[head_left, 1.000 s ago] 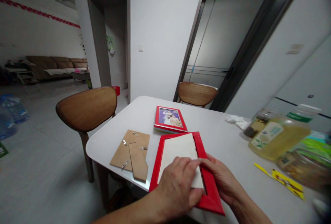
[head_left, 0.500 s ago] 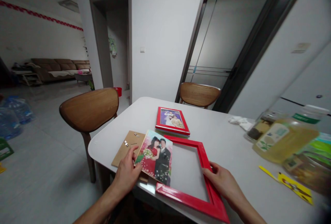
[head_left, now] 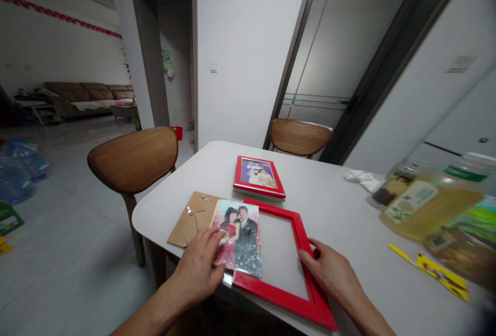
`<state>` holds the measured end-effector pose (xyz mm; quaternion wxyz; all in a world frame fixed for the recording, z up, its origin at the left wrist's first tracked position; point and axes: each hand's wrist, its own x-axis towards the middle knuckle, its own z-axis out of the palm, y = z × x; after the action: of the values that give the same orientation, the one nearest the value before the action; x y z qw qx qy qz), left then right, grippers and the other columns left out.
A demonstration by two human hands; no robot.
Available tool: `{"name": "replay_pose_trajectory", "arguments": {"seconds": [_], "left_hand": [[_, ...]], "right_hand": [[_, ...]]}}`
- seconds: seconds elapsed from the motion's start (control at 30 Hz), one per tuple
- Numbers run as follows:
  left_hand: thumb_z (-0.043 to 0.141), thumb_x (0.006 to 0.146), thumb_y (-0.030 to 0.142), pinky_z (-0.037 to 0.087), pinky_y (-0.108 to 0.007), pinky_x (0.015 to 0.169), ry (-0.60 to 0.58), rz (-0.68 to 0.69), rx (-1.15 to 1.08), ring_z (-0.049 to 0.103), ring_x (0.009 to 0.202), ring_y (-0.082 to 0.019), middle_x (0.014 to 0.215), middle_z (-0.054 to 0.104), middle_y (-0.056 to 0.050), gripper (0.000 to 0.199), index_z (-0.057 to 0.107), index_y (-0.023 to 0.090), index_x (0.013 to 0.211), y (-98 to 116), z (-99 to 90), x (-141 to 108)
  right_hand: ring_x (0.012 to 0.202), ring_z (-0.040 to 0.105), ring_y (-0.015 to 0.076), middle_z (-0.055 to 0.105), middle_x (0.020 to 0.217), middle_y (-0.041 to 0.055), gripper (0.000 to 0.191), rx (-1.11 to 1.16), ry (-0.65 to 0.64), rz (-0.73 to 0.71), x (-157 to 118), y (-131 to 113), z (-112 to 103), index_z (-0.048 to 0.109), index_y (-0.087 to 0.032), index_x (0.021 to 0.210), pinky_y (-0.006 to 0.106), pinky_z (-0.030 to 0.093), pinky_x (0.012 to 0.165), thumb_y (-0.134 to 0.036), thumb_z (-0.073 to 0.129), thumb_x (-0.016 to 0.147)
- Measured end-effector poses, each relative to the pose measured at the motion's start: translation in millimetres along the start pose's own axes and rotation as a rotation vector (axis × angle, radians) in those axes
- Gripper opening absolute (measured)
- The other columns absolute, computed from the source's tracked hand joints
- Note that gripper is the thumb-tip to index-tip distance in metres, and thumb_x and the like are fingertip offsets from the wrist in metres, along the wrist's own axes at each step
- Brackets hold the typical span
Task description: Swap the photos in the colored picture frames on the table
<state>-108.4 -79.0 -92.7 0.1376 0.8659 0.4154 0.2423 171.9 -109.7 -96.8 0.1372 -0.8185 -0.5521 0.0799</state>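
A glossy picture of a couple (head_left: 248, 243), one in a red dress and one in a dark suit, lies flat across the left side of an empty red picture frame (head_left: 279, 302). My left hand (head_left: 201, 261) rests on the picture's left part, fingers stretched over its surface and thumb apart near its lower edge. My right hand (head_left: 331, 269) grips the frame's right side, thumb on top and fingers around the outer edge. Under the picture's left side shows a brown backing board (head_left: 189, 217) with small metal fittings.
Behind them lies a second red frame (head_left: 259, 178) with a photo. On the table's right are a yellow packet (head_left: 442, 276), a large jug of yellowish liquid (head_left: 430, 207), jars and a crumpled tissue (head_left: 362, 180). Wooden chairs (head_left: 135, 160) stand at the table.
The picture has been lowered from a tilt to lie flatter over the frame. My left hand has shifted from its left edge onto its face. My right hand still holds the frame.
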Motion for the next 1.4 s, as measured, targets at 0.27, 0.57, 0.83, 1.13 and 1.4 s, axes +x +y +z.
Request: {"name": "replay_pose_trajectory", "arguments": {"seconds": [0.27,0.57,0.83,1.13,1.4], "left_hand": [[0.049,0.066,0.013,0.024,-0.046,0.099,-0.156,0.109,0.020,0.024,0.123,-0.026,0.135,0.027,-0.011,0.055,0.037,0.017,0.120,11.4,14.4,6.1],[0.046,0.066,0.009,0.032,-0.045,0.095,-0.105,0.176,0.151,0.036,0.116,-0.027,0.127,0.039,-0.015,0.051,0.042,0.012,0.116,5.2,23.6,9.8],[0.036,0.075,0.006,0.037,-0.043,0.092,0.068,0.257,0.079,0.041,0.114,-0.023,0.122,0.046,-0.015,0.042,0.045,0.012,0.116,-5.9,28.3,14.8],[0.043,0.081,0.031,0.045,-0.033,0.080,0.530,-0.292,-1.024,0.058,0.091,-0.021,0.097,0.064,-0.007,0.034,0.050,0.014,0.110,36.7,-16.7,46.3],[0.054,0.074,0.028,0.040,-0.035,0.087,0.319,-0.372,-1.557,0.052,0.102,-0.023,0.113,0.055,-0.012,0.042,0.046,0.014,0.112,64.0,28.9,37.3]], "right_hand": [[0.076,0.058,0.0214,0.063,0.087,0.0115,0.049,0.012,0.001,0.015,-2.0,4.5,2.8,0.051,-0.009,0.110,0.029,0.040,0.070,-0.038,0.033,0.074],[0.083,0.056,0.0225,0.060,0.094,0.0133,0.049,0.007,0.021,-0.001,-0.8,6.9,8.7,0.048,-0.008,0.113,0.031,0.040,0.075,-0.036,0.033,0.076],[0.082,0.055,0.0230,0.056,0.095,0.0142,0.047,0.112,0.167,-0.062,-5.2,1.3,7.9,0.050,-0.008,0.110,0.037,0.041,0.076,-0.035,0.038,0.073],[0.076,0.059,0.0178,0.061,0.096,0.0105,0.044,1.290,-0.207,0.025,-23.0,-81.0,10.2,0.051,-0.014,0.103,0.033,0.047,0.067,-0.040,0.052,0.068],[0.080,0.061,0.0170,0.066,0.088,0.0026,0.045,1.745,0.028,0.232,-12.2,-64.6,-0.6,0.046,-0.019,0.109,0.028,0.049,0.066,-0.026,0.052,0.065]]}}
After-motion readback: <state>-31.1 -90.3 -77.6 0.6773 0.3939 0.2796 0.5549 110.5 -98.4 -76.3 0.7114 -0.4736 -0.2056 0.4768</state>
